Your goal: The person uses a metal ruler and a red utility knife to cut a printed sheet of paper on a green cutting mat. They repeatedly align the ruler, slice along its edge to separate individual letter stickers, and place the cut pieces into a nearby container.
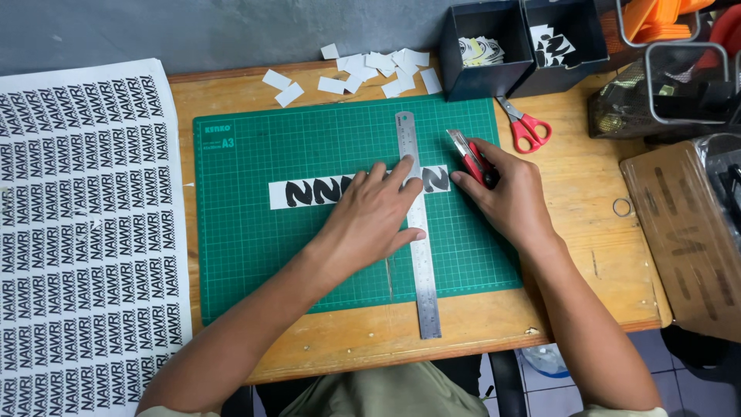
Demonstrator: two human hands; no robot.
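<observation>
Taking the long steel ruler [417, 232] as the landmark, which lies straight up and down across the green gridded cutting mat [255, 255]: far to its left, a large white sheet printed with rows of black lettering [85, 232] hangs over the edge of the wooden worktop [587, 255]. Nearer on that side, a narrow white paper strip with bold black letters [309, 191] lies flat on the mat and passes under the ruler, its short end showing just to the ruler's right. The left hand [370, 220] is spread, palm down, with its fingers pressing on both the strip and the ruler's edge, pinning them together. Just right of the ruler, the right hand [505, 201] is closed around a red-handled utility knife [469, 157], whose tip points up and toward the ruler's right edge, near the strip but seemingly not yet drawn through it. The step in hand looks like slicing one printed piece off the strip; a clean cut seems to call for firm pressure on the ruler and the blade kept tight against its edge, clear of the fingertips. Above the ruler, small white paper offcuts [363, 73] lie scattered. To the right sit red-handled scissors [526, 126] and two dark open boxes [525, 42] holding cut pieces.
</observation>
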